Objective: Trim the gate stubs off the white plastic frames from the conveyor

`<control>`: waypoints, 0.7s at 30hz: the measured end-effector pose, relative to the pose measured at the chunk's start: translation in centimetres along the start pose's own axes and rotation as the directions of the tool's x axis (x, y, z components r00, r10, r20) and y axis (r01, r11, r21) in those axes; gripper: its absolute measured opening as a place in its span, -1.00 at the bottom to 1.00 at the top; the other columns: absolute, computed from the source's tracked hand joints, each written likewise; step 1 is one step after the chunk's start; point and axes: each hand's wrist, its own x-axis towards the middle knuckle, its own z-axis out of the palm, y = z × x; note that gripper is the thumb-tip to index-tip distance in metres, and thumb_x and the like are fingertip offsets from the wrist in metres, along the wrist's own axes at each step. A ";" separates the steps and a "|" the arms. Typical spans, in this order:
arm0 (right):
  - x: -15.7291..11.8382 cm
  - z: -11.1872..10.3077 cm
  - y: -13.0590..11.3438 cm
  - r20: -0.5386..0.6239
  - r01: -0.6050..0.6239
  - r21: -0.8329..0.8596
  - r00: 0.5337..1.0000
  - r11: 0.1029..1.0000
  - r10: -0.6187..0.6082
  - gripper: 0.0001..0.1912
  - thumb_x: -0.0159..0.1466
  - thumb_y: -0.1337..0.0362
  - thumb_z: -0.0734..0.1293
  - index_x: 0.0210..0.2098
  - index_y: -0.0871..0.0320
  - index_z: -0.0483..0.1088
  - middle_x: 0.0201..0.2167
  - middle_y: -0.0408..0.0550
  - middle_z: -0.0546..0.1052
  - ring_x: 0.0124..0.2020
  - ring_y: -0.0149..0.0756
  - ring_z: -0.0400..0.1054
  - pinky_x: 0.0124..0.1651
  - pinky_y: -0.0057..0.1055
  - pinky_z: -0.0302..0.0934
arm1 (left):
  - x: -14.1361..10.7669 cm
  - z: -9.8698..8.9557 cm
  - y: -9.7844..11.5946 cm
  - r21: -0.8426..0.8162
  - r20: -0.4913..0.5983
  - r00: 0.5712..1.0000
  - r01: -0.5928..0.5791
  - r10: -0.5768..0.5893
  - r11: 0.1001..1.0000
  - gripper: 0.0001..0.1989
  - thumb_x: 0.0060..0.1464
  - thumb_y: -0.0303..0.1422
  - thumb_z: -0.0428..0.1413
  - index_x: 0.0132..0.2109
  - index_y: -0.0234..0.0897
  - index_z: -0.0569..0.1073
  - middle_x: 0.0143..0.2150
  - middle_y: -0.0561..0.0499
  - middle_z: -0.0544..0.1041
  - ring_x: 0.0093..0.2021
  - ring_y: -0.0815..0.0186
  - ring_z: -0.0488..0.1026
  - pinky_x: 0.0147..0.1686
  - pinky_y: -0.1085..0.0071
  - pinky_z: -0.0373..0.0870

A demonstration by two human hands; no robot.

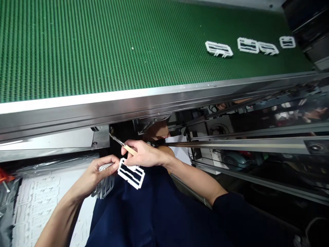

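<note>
A white plastic frame (131,174) is hanging above the person's dark blue clothing (154,212), gripped at its edge by the clenched left grip (102,171), which is also pinching a ladder-like plastic piece (104,188). The frame is looking light and stiff, but its thin bars could snap, so its solid outer rim seems the best place to hold. Just beside it, the right grip (144,154) is clenching a wooden-handled craft knife (130,149). Beyond a steel rail (154,99), more white plastic frames (248,45) are lying on a green conveyor belt (102,51).

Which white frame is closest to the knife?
The single frame under the right hand, not the left hand's stack or the four on the belt.
</note>
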 end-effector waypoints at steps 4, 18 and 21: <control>0.2 0.0 0.0 -0.004 -0.023 -0.030 1.000 0.999 0.023 -0.75 0.03 0.25 0.33 -0.31 0.14 0.24 -0.52 -0.26 0.28 -0.54 -0.51 0.14 -0.54 -0.59 0.02 | 0.1 0.0 -0.2 0.000 -0.019 1.000 0.014 -0.014 1.000 -0.76 0.12 -0.22 0.04 -0.41 -0.28 0.35 -0.45 0.08 0.30 -0.40 0.35 0.22 -0.36 0.44 0.17; 0.8 -0.1 0.2 -0.010 -0.022 -0.055 1.000 0.998 0.021 -0.72 0.01 0.23 0.35 -0.32 0.16 0.24 -0.52 -0.24 0.31 -0.54 -0.51 0.18 -0.54 -0.60 0.07 | 0.7 -0.2 -1.2 0.024 -0.011 1.000 0.008 -0.008 1.000 -0.77 0.12 -0.22 0.04 -0.40 -0.27 0.36 -0.45 0.11 0.30 -0.38 0.34 0.20 -0.33 0.43 0.14; 1.0 0.0 0.3 -0.017 -0.021 -0.061 1.000 0.998 0.020 -0.73 0.01 0.23 0.35 -0.32 0.16 0.25 -0.50 -0.23 0.33 -0.53 -0.50 0.19 -0.52 -0.59 0.09 | 0.9 -0.2 -1.3 0.011 -0.003 1.000 0.014 -0.014 1.000 -0.77 0.13 -0.21 0.04 -0.39 -0.27 0.35 -0.44 0.11 0.29 -0.37 0.34 0.19 -0.33 0.44 0.13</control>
